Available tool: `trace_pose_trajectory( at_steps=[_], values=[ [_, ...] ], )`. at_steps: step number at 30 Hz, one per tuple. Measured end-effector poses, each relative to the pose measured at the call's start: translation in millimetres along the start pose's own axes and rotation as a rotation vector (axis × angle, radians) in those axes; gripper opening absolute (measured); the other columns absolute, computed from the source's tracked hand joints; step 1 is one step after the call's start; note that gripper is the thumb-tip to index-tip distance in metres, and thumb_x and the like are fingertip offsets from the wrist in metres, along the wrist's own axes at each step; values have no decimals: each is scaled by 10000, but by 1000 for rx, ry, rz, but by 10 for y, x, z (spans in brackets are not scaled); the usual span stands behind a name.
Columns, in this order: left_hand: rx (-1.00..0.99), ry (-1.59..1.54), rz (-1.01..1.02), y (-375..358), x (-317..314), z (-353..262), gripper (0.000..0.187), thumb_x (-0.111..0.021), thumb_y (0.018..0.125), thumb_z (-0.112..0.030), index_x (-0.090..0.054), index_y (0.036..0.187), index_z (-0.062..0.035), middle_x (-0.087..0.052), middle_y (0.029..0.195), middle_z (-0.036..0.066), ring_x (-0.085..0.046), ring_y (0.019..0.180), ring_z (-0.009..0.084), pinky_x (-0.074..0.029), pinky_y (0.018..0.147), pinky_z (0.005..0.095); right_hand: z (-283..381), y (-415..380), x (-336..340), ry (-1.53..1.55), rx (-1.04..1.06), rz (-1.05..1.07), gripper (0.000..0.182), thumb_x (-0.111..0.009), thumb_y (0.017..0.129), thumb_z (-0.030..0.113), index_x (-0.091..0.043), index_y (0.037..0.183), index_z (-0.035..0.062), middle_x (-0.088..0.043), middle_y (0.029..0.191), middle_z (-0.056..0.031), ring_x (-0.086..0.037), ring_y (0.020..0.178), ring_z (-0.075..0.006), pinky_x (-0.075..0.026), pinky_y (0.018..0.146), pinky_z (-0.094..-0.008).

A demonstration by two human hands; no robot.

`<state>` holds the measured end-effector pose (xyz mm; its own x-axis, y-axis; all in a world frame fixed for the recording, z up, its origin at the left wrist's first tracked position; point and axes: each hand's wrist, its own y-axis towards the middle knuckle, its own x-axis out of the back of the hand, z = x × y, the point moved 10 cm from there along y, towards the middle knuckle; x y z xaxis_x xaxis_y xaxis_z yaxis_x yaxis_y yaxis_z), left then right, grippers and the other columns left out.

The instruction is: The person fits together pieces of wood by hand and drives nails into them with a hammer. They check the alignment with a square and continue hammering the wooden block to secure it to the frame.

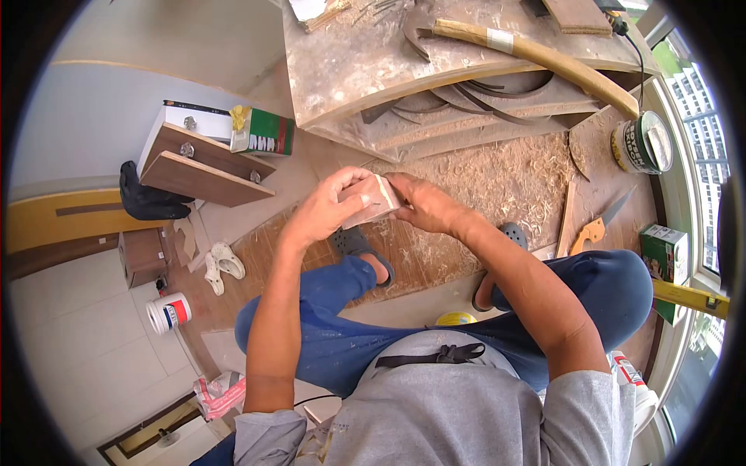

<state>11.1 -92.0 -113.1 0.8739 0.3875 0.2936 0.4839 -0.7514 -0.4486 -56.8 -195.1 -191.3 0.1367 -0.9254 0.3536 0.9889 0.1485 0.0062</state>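
Note:
Between my knees, above the floor, I hold a small pale wooden block [383, 205] in both hands. My left hand [325, 205] is closed on its left side, with the fingers bent over the top and face. On the other side, my right hand [426, 203] grips the right edge, its fingers partly hidden behind the block. The face turned toward me looks smooth, and a lighter strip runs along its upper right edge. Below and beyond the hands, wood shavings [497, 186] cover the floor.
A worn wooden bench [342, 85] ahead carries a wooden-handled tool [536, 53] with a curved metal head. An orange-handled saw [592, 231] lies at right, near a tub [643, 144]. Drawers [206, 175], white clogs [224, 266] and a white bucket [168, 313] are at left.

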Motion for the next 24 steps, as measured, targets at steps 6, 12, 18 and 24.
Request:
trace_pose_trajectory(
  at_steps=[6, 12, 18, 24],
  values=[
    [-18, -2, 18, 12, -25, -2, 405, -630, 981, -106, -563, 1363, 12, -634, 1280, 62, -568, 1196, 142, -462, 1062, 322, 2, -1, -4, -13, -15, 3, 643, -817, 848, 117, -518, 1411, 33, -640, 1304, -249, -615, 1219, -450, -521, 1035, -475],
    [-47, 14, -22, 50, 58, 53, 414, -639, 964, -96, -567, 1355, 18, -639, 1279, 70, -571, 1202, 145, -462, 1064, 325, -38, 37, 4, -13, 51, -42, 649, -817, 837, 97, -521, 1413, 38, -645, 1293, -244, -620, 1222, -440, -518, 1042, -468],
    [-8, 92, 5, 162, 141, 131, 429, -664, 951, -72, -577, 1363, 16, -648, 1285, 79, -586, 1213, 153, -463, 1074, 328, 37, 70, 20, -9, 3, -24, 649, -825, 850, 134, -522, 1415, 36, -649, 1310, -251, -630, 1221, -417, -519, 1040, -457],
    [26, -50, -39, 184, 175, 162, 449, -685, 927, -55, -591, 1362, 1, -670, 1255, 87, -618, 1154, 166, -504, 1012, 330, 77, 66, -24, 139, -142, 23, 704, -817, 899, 122, -473, 1511, 71, -686, 1293, -208, -697, 1050, -294, -558, 921, -407]
  ],
)
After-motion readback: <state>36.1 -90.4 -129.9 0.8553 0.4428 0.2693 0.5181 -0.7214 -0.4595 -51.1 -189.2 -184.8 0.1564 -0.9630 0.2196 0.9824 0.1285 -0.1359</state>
